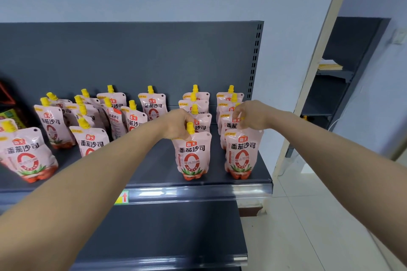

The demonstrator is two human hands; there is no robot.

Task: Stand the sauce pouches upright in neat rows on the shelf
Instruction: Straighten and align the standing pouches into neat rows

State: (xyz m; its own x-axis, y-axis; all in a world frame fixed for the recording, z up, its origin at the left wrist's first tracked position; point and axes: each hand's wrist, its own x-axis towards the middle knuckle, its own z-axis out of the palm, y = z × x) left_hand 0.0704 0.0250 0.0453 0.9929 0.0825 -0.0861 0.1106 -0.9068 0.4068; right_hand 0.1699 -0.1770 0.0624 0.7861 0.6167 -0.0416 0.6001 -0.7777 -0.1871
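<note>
a dark grey metal shelf with a flat matte deck and a tall back panel runs across the view, its front edge capped by a glossy clear price strip; behind it is a pale blue wall, and to the right a cream door frame, pale floor tiles and another dark shelving unit. at far left a leaning pouch tilts over, soft pink film with a yellow screw cap. next to it a loose cluster of pouches stands unevenly, some turned or tilted. further right the left hand pinches the top of the front pouch of the left row beside its yellow spout, fingers closed on the film; that pouch stands upright near the shelf's front edge, with others lined up behind it. just beside it, the right hand grips the top edge of the front pouch of the right row, fingers curled down over the spout area, which is hidden. this pouch also stands upright at the shelf's right end, heading its own row.
</note>
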